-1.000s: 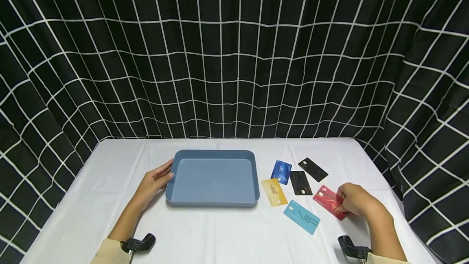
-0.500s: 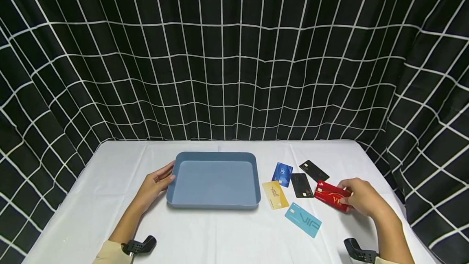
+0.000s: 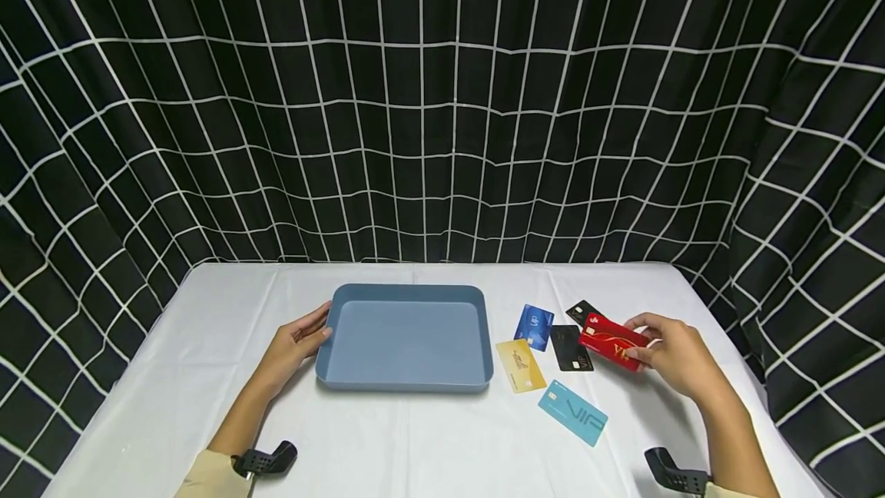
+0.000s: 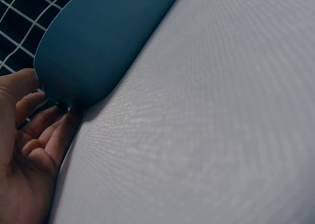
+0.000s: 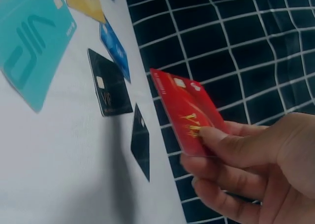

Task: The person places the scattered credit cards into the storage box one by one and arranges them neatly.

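Above a counter covered in white cloth [image 3: 373, 444], a person's right hand [image 3: 669, 352] pinches one end of a glossy red rectangular plastic card [image 3: 610, 340] between thumb and fingers, the card tilted and clear of the cloth. The left hand [image 3: 293, 344], its fingers bent, holds the left end of a shallow blue-grey rectangular tray [image 3: 408, 348]. Right of the tray lie a gold card [image 3: 521, 366], a deep-blue card [image 3: 534, 324], a teal card [image 3: 573, 413] and two black cards [image 3: 572, 348], one partly hidden by the red card in the head view.
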Demonstrator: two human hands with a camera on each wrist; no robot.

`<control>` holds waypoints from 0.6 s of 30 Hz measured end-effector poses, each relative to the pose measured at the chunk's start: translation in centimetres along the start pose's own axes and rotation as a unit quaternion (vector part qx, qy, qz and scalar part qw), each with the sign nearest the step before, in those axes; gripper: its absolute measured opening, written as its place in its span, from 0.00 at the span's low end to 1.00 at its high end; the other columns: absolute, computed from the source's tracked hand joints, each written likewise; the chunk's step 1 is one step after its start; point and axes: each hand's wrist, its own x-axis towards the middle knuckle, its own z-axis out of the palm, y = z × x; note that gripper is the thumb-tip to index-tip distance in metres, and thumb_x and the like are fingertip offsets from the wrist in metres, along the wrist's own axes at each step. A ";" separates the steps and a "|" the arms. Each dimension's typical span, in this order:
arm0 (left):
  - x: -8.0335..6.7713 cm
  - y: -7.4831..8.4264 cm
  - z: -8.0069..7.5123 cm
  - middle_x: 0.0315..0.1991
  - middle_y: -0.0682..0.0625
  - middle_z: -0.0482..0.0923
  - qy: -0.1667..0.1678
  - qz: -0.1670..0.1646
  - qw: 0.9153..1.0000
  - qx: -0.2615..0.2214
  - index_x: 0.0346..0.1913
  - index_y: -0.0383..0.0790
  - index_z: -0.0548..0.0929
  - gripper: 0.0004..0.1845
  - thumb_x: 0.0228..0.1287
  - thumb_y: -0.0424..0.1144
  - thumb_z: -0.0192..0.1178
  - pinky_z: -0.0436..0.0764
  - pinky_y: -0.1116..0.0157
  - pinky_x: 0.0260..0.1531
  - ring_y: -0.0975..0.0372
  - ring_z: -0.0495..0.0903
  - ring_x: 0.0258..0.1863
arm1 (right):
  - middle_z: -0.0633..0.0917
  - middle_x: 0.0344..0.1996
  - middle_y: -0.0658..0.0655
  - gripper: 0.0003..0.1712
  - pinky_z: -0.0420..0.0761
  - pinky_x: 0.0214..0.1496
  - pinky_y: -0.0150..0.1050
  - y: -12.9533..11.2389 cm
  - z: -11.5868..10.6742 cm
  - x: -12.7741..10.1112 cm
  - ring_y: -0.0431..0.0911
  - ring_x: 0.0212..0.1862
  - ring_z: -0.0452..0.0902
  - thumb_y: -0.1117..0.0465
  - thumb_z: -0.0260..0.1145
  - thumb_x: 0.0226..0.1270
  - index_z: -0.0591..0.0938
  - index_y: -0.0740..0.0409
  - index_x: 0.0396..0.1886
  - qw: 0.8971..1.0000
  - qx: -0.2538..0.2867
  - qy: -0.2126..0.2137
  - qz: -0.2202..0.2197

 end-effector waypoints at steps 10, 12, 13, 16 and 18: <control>0.1 0.0 -0.1 0.74 0.39 0.64 -0.001 0.003 1.000 0.002 0.76 0.36 0.65 0.32 0.74 0.38 0.61 0.82 0.71 0.53 0.48 0.67 0.72 | 0.86 0.36 0.64 0.19 0.78 0.28 0.34 -1.6 1.2 0.4 0.48 0.31 0.80 0.72 0.73 0.61 0.85 0.65 0.53 0.998 0.009 0.050 -0.031; 0.2 0.0 -0.1 0.74 0.39 0.64 -0.001 0.001 1.000 0.002 0.76 0.36 0.66 0.32 0.74 0.38 0.62 0.81 0.71 0.53 0.48 0.67 0.72 | 0.86 0.36 0.64 0.20 0.78 0.28 0.34 -2.0 1.6 0.5 0.48 0.30 0.79 0.72 0.72 0.62 0.85 0.65 0.54 0.998 0.015 0.051 -0.028; 0.2 0.0 -0.1 0.74 0.39 0.64 -0.001 0.001 1.000 0.002 0.76 0.36 0.66 0.32 0.74 0.39 0.62 0.81 0.71 0.54 0.48 0.66 0.72 | 0.86 0.37 0.64 0.20 0.79 0.28 0.34 -2.2 1.7 0.5 0.48 0.31 0.79 0.71 0.72 0.62 0.85 0.65 0.55 0.998 0.019 0.049 -0.023; 0.1 0.1 0.0 0.74 0.39 0.63 -0.002 -0.002 1.000 0.005 0.76 0.37 0.65 0.32 0.74 0.39 0.61 0.81 0.69 0.55 0.48 0.66 0.72 | 0.85 0.37 0.65 0.20 0.82 0.29 0.32 -2.9 2.3 0.7 0.49 0.32 0.79 0.71 0.72 0.63 0.83 0.67 0.55 0.998 0.036 0.046 -0.014; -0.1 0.1 0.1 0.75 0.39 0.63 0.000 -0.004 1.000 0.007 0.76 0.37 0.65 0.32 0.74 0.39 0.61 0.81 0.68 0.56 0.48 0.67 0.72 | 0.85 0.38 0.65 0.19 0.84 0.31 0.32 -3.3 2.6 0.8 0.49 0.33 0.80 0.70 0.72 0.64 0.83 0.68 0.55 0.998 0.049 0.046 -0.011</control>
